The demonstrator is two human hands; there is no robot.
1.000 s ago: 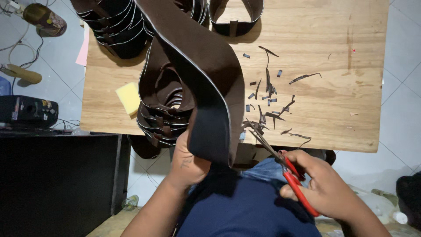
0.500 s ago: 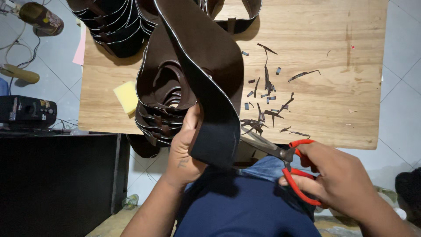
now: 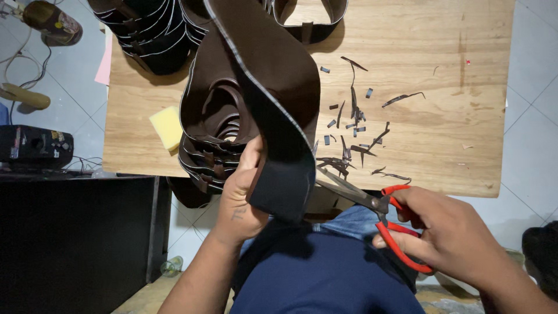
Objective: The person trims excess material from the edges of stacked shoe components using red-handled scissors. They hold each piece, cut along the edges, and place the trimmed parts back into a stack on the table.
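View from above a seated person working at a wooden counter. The left hand is closed around the lower end of a wide dark brown strip of leather-like material, thumb pressed on its near face, holding it upright so it curves up and away over the counter. The right hand grips a pair of red-handled scissors, fingers through the loops; the blades point left and meet the right edge of the strip near its bottom corner, and they look nearly shut, though the tips are partly hidden against the dark material. Compared with a second ago, the left hand has slid up onto the strip so the thumb now clamps it, and the scissors have swung from a steep slant to almost level, with the right hand drawn further to the right. That suggests the cut along the strip's edge is under way, the strip now steadied for it. Behind the strip sits a stack of similar brown curved pieces, with another stack at the far left corner. A yellow sponge lies just beside the near stack. Thin dark trimmings are scattered across the middle of the counter. A black box sits on the left, beyond the counter's edge
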